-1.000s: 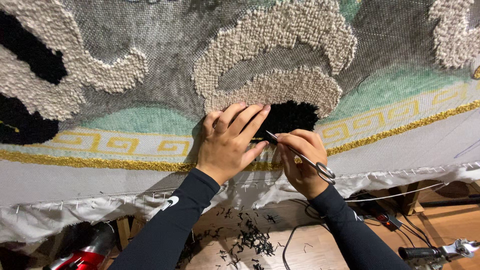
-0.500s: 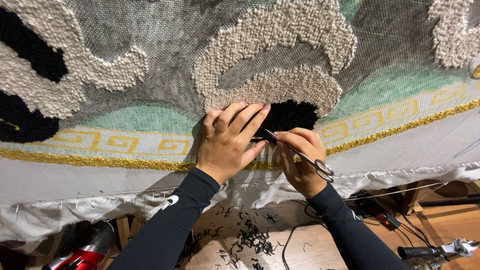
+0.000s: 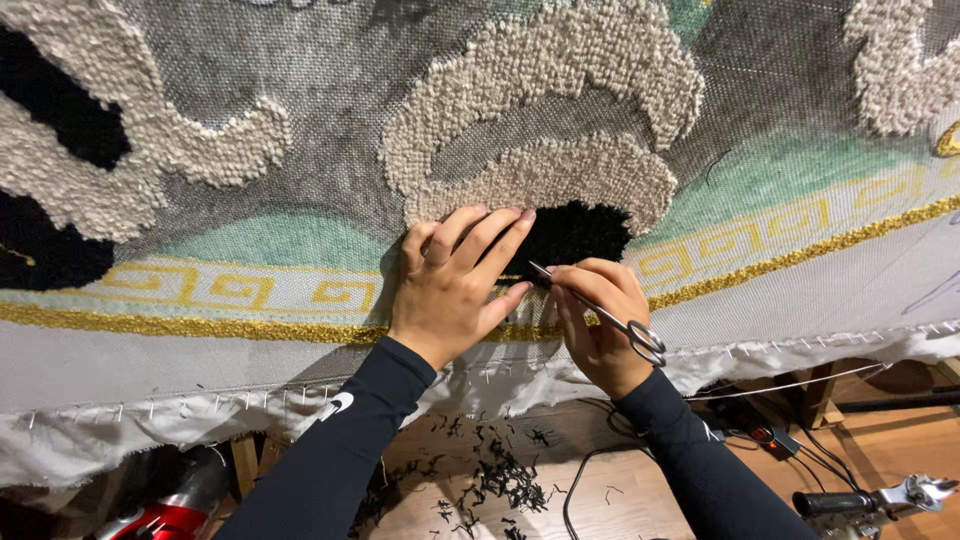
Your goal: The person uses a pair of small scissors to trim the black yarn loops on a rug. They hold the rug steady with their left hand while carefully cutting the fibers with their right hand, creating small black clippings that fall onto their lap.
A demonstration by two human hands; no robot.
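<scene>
At frame centre, the left hand [image 3: 450, 290] lies spread flat on the stretched tufted rug cloth [image 3: 300, 170], steadying it beside the black yarn patch [image 3: 578, 232], while the right hand [image 3: 600, 325] pinches small metal scissors [image 3: 600, 315], tips angled at the pile.

No package, sign or screen can be seen in this view. The only mark is a small white logo [image 3: 337, 406] printed on the black left sleeve [image 3: 330, 460], near the forearm, with a curved shape.
</scene>
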